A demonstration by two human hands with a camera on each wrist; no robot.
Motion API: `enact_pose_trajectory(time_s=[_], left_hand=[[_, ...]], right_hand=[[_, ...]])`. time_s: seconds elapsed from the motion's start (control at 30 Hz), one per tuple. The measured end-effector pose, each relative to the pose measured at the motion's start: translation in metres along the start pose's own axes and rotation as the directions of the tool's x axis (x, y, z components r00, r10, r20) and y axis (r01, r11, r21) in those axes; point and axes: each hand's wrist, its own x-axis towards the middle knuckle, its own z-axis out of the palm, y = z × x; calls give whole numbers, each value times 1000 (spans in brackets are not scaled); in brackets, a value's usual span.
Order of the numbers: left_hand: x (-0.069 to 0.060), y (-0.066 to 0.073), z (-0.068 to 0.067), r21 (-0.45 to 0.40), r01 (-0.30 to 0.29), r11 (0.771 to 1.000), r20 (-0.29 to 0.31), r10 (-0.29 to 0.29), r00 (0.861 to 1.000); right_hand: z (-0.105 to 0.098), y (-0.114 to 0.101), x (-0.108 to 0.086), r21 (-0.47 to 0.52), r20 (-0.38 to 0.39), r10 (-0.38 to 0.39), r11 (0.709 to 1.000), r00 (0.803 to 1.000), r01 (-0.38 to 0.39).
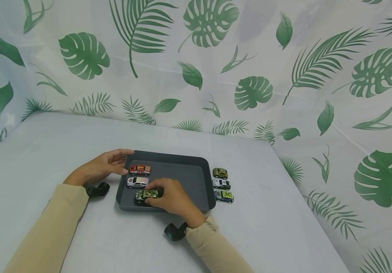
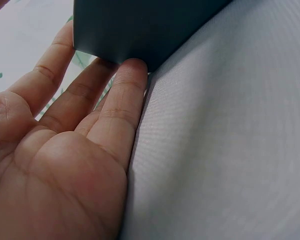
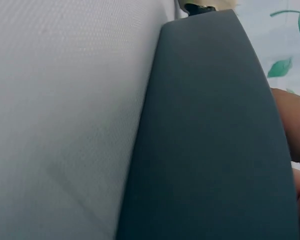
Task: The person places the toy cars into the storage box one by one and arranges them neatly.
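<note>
Beige sleeves (image 1: 59,216) cross the bottom. Centre-left, the left hand (image 1: 100,165), fingers loosely extended, touches a gray tray (image 1: 182,176) with a red car (image 1: 139,170), white car (image 1: 137,182) and, lower left, a camouflage car (image 1: 145,195) the right hand (image 1: 171,195) pinches. Outside it, centre-right: three cars (image 1: 221,184).

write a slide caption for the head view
Right hand holding a camouflage toy car in a gray tray with two others; left hand touching the tray; three cars outside.

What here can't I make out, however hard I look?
Head view: right end of the held green car, covered by the right hand.
Head view: any lettering on the three cars outside the tray, too small.
Both wrist views: the tray's inside, hidden by its wall.
</note>
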Motion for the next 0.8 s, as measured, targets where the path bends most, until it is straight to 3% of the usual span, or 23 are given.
enact_pose_trajectory(time_s=[0.8], left_hand=[[1,-1,-2,-33,-5,999,14,6,1000]], right_hand=[[16,-10,13,-66,-19,-50,997,999,49]])
